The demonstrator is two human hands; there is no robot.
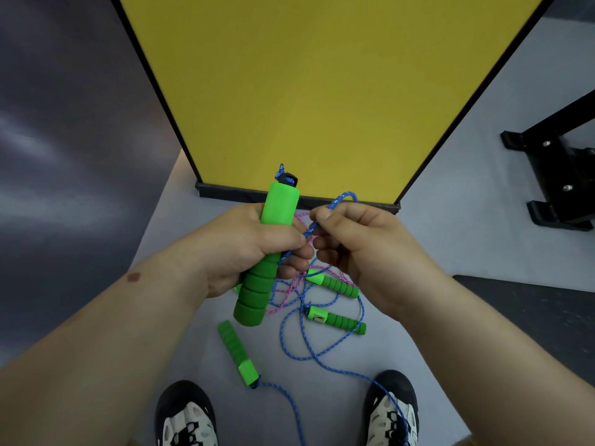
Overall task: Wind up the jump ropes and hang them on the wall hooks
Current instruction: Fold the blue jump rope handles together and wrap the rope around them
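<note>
**Rope in hand, more on the floor**

Hands meet at chest height over a pale grey floor point(180, 239) as we look down from the head camera. Our left hand point(248, 246) is wrapped round the middle of a green foam handle point(269, 252), which stands nearly upright with its smooth cap end at the top. A blue cord point(310, 230) leaves a black fitting on that cap. Our right hand point(360, 249) pinches a length of the same blue cord between thumb and forefinger, just beside the handle, and a small loop of it rises above the knuckles.

Below the hands, three more green handles lie on the floor: one point(236, 352) near our left shoe point(185, 416), two point(335, 284) point(336, 320) farther right. Loose blue cord sprawls among them and runs across our right shoe point(391, 410). A pink cord point(289, 294) is tangled in with the blue one beneath our hands.

Ahead of us stands a yellow panel point(322, 91) in a black frame, its foot on the floor. A black metal stand point(560, 175) sits to the right.
</note>
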